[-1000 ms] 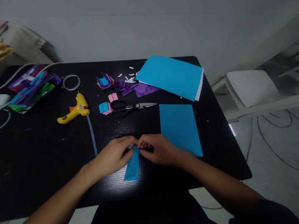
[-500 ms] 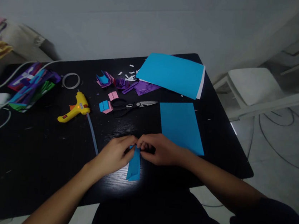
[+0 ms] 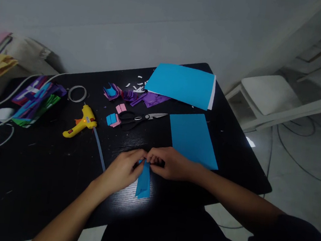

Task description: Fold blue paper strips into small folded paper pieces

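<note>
Close to the table's front edge lies a narrow folded strip of blue paper (image 3: 143, 182), its near end showing overlapping layers. My left hand (image 3: 125, 170) pinches its far end from the left. From the right, my right hand (image 3: 167, 162) closes on the same end, its fingertips meeting those of the left. The exact grip on the paper's edge is hidden behind the fingers. A flat blue sheet (image 3: 194, 140) lies just beyond my right forearm. Scissors (image 3: 143, 119) rest farther off, beside small folded pink and blue paper pieces (image 3: 113, 120).
A yellow glue gun (image 3: 82, 122) with a long glue stick lies at left, near a tape roll (image 3: 77, 93). Blue and white sheets (image 3: 182, 85), purple paper (image 3: 154, 99) and white scraps are at the back. Cables cross the left side; a white chair (image 3: 270, 94) stands at right.
The view has shifted slightly, so the table's contents sit a little lower. Both hands keep their pinch at the far end of the folded blue paper, with hardly any movement.
</note>
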Motion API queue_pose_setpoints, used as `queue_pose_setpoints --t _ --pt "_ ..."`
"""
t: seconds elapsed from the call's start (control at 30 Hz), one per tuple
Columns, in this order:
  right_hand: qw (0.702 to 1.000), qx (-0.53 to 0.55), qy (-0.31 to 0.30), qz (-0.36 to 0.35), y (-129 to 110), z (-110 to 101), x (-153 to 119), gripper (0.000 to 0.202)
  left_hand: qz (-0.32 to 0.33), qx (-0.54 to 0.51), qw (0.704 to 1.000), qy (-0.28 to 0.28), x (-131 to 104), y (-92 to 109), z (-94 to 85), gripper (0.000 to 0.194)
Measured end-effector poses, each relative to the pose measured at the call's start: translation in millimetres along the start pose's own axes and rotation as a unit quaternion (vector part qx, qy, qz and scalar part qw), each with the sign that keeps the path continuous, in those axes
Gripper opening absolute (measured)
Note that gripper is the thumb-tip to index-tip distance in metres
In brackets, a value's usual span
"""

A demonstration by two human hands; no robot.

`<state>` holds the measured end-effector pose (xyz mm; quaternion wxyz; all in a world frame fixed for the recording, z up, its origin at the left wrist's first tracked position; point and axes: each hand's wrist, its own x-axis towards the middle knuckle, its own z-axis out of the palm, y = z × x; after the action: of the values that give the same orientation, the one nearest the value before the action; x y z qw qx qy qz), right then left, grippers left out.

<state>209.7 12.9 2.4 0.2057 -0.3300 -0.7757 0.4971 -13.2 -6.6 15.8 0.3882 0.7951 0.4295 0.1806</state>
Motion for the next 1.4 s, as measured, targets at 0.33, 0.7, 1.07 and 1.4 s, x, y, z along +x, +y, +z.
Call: queue_pose_setpoints --t 0.33,0.7,1.07,1.4 --pt "1.000 -0.003 -0.002 0.003 1.3 0.5 0.3 0.015 -0.004 0.008 1.000 -0.003 -0.3 -1.0 -0.1 0.017" --pt "1.000 -0.011 -0.011 0.021 -0.4 -0.7 0.0 0.012 -0.002 0.007 1.000 -0.005 0.1 0.3 -1.1 0.017" --pt "1.000 -0.004 -0.005 0.012 1.0 -0.3 -0.2 0.013 -0.011 0.010 1.000 -0.018 -0.6 0.4 -0.7 0.018" --pt "1.000 -0.006 -0.006 0.008 0.0 -1.2 -0.7 0.015 0.002 0.019 1.000 -0.016 -0.3 1.8 -2.5 0.018"
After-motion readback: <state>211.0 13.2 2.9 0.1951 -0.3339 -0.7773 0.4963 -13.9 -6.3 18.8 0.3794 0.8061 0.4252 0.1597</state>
